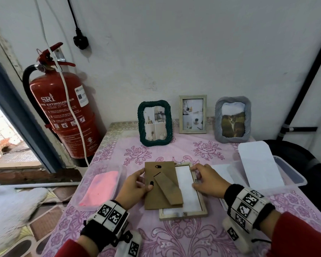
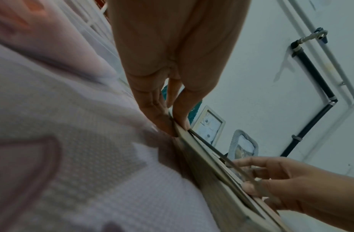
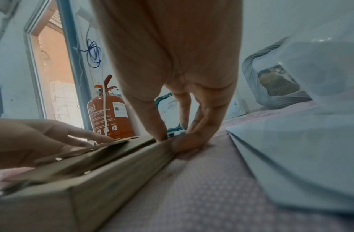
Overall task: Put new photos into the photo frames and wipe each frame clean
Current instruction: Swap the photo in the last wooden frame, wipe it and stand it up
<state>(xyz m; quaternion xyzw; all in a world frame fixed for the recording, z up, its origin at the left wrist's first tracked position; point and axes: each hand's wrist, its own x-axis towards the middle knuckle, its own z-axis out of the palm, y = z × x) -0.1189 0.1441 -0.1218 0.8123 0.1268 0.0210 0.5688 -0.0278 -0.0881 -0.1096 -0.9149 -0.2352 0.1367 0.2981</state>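
Observation:
A light wooden photo frame lies face down at the table's middle. A brown backing board with a fold-out stand sits askew over its left part, leaving the white back of a photo bare. My left hand grips the board's left edge, thumb on top and fingers beneath. My right hand pinches the frame's right rim near its far corner, thumb inside and fingers outside. Three filled frames stand at the back: green, pale wood, grey.
A pink cloth lies in a clear tub at the left. At the right stands a clear plastic box with a white lid propped in it, and white sheets lie beside it. A red fire extinguisher stands off the table's left corner.

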